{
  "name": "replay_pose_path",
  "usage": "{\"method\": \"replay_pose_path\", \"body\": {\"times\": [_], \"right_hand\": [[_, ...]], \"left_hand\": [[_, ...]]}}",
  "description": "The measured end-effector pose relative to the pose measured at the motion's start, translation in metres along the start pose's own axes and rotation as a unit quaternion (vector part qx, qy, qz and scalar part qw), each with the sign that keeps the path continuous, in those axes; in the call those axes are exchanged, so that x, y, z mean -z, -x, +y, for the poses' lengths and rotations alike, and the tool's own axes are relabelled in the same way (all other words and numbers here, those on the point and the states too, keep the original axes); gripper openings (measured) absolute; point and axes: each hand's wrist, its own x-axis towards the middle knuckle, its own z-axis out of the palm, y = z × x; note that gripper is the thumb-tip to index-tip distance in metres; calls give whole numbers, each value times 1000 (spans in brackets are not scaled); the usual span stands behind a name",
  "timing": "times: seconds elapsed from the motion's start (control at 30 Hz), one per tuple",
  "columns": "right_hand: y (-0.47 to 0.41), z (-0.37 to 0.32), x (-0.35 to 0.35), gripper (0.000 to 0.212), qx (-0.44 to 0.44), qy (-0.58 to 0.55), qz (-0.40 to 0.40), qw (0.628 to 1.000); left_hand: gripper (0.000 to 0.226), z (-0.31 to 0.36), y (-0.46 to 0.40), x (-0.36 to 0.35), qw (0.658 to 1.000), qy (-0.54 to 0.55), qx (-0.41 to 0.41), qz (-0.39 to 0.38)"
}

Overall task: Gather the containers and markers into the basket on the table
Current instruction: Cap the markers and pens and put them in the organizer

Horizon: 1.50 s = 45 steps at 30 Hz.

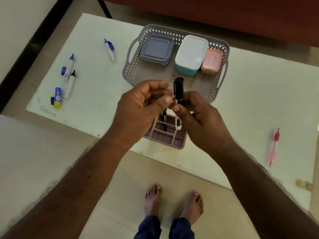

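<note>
Pale smooth table (96, 80) bearing a grey lattice-walled plastic basket (136, 66), set centrally, probably for easy reach; within it, along the far wall, three lidded rectangular containers: grey (157, 49), white-lidded teal (190, 54), pink (212, 60); a pink compartmented organiser (165, 137) stands at the near edge, below the hands; left hand (138, 107) and right hand (202, 118), fingers curled, together pinch a black-capped marker (178, 88) upright over the basket's near wall, seemingly seating its cap; four uncapped markers (69, 84) and loose caps lie well apart at left; a pink pen (274, 147) at right.
</note>
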Motion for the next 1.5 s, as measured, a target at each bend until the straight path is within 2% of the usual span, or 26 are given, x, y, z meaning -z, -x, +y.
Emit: {"method": "replay_pose_path", "body": {"times": [0.23, 0.43, 0.53, 0.7, 0.8, 0.97, 1.27, 1.37, 1.5], "right_hand": [[-48, -18, -32, 25, 3, 46, -16, 999], [-61, -7, -61, 27, -10, 156, -38, 987], [-63, -5, -65, 27, -25, 187, -32, 981], [-67, -14, -50, 27, -16, 181, 13, 983], [-64, -16, -52, 24, 9, 205, -2, 979], [-64, -10, -64, 25, -16, 256, -47, 966], [-58, -10, -71, 21, -35, 266, -60, 962], [-57, -8, -70, 28, -30, 252, -36, 967], [-55, -8, -70, 42, -35, 250, -42, 967]], "left_hand": [[21, -28, -11, 46, 988, -134, 3, 81], [34, -63, -7, 45, 979, -194, 57, 35], [34, -72, -9, 43, 977, -201, 64, 26], [26, -63, -16, 42, 980, -194, 31, 26], [25, -60, -18, 38, 978, -204, 27, 12], [30, -72, -17, 36, 970, -233, 61, 2], [30, -84, -17, 28, 961, -270, 53, 22], [29, -82, -18, 27, 962, -269, 37, 34], [25, -86, -20, 27, 960, -274, 47, 32]]}}
